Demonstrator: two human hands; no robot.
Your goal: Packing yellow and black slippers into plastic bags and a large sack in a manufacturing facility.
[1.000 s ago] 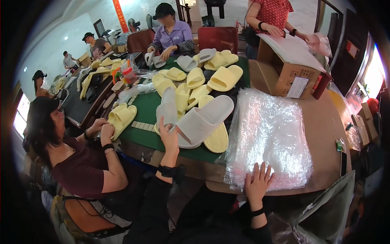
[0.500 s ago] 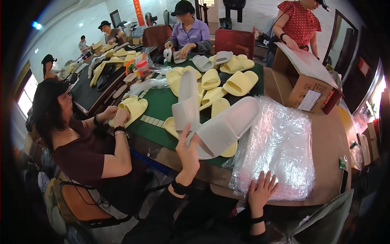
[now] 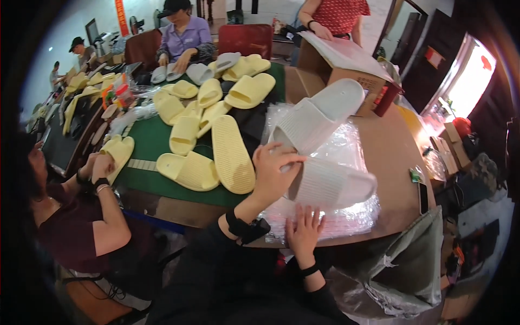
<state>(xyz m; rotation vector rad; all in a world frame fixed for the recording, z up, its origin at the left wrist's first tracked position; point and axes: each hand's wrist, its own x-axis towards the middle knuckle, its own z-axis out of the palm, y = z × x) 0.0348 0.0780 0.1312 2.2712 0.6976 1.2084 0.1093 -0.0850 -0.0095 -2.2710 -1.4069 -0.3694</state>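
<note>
The left forearm (image 3: pixel 208 252) enters from the lower edge and slants forward and to the right; its sleeve is black. The left grip (image 3: pixel 275 174) is raised, fingers bent rightward and closed in a hold. The right forearm (image 3: pixel 319 304), likewise black-sleeved, runs forward to the right grip (image 3: pixel 303 234), which lies palm down, fingers extended and slightly spread, nearer the body.

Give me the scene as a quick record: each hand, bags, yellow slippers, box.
Left hand: gripping two grey slippers above the bags
Right hand: spread on the bags' near edge
Bags: clear, stacked on the table
Yellow slippers: most in a loose group left of the bags
Box: cardboard, beyond the bags
</note>
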